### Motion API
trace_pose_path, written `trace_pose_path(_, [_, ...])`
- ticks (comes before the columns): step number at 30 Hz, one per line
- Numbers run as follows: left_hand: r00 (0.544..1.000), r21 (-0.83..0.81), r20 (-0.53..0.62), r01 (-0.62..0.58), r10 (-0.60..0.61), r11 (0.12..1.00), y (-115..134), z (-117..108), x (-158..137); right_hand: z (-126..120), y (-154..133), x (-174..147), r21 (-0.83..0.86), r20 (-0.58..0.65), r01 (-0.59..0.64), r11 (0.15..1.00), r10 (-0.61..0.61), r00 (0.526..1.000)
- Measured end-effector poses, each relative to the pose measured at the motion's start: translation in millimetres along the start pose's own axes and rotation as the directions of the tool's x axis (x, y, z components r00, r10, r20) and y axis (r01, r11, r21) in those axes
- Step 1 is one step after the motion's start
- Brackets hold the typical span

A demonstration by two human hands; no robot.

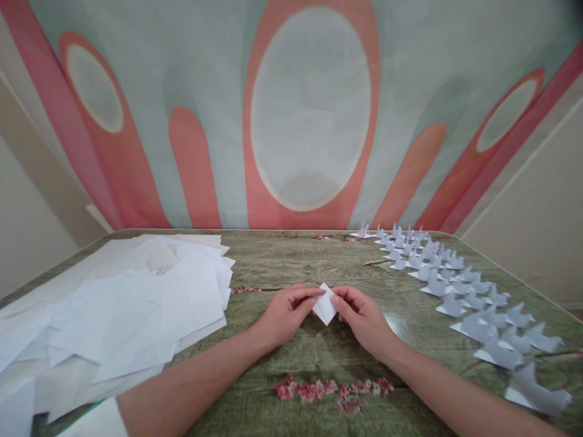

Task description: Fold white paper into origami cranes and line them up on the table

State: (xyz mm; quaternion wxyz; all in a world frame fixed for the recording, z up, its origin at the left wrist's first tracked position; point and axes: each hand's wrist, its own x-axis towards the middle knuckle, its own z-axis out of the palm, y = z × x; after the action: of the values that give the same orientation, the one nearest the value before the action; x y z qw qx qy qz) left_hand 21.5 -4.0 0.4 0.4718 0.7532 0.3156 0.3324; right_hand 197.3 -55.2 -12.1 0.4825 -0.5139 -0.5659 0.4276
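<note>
A small folded piece of white paper (326, 308), diamond-shaped with a point toward me, is held up between my two hands over the middle of the table. My left hand (288, 312) pinches its left corner between thumb and fingers. On the opposite corner, my right hand (359, 314) grips with its thumb on the front and the fingers behind. Faint crease lines show on the paper's face. The back of the paper and the fingertips behind it are hidden.
Loose white sheets (136, 297) lie in a wide, uneven pile on the left. Several rows of folded paper birds (450, 304) stand along the right side. The wood-grain table (273, 261) has printed pink flowers (314, 388) and ends at a patterned backdrop (310, 109).
</note>
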Motion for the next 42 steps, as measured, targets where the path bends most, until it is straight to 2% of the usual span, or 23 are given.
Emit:
trace_pose_path(3, [1.0,0.014,0.007,0.0,0.0,1.0,-0.1,-1.0,0.2,-0.4,0.4,0.4,0.028,-0.023,0.012,1.0,-0.011,1.0])
trace_pose_path(7, [0.998,-0.1,0.037,0.048,-0.044,0.994,-2.5,-1.8,1.8,-1.9,-2.3,-0.9,0.078,-0.02,0.016,0.997,-0.014,1.0])
trace_pose_path(10, [0.994,-0.157,0.019,0.109,-0.108,0.982,-1.9,-3.5,3.1,-3.8,-5.4,-2.7,0.103,-0.003,0.01,0.995,-0.01,1.0])
trace_pose_path(17, [0.984,-0.168,-0.008,0.174,-0.178,0.97,1.5,-5.8,3.6,-6.8,-4.4,-3.9,0.102,0.022,0.019,0.995,-0.022,1.0])
trace_pose_path(26, [0.987,-0.17,0.014,0.161,-0.161,0.972,1.5,-5.6,3.3,-5.6,-1.5,-3.3,0.136,0.007,-0.002,0.991,0.001,1.0])
trace_pose_path(35, [0.998,-0.179,0.068,0.032,-0.02,0.983,-7.8,-1.4,3.7,1.6,-1.4,0.4,0.077,-0.08,-0.016,0.997,0.022,0.997])
trace_pose_path(42, [0.997,-0.142,0.076,0.018,-0.007,0.99,-7.4,2.5,0.3,3.4,0.2,-0.8,0.012,-0.023,0.033,0.999,-0.033,0.999])
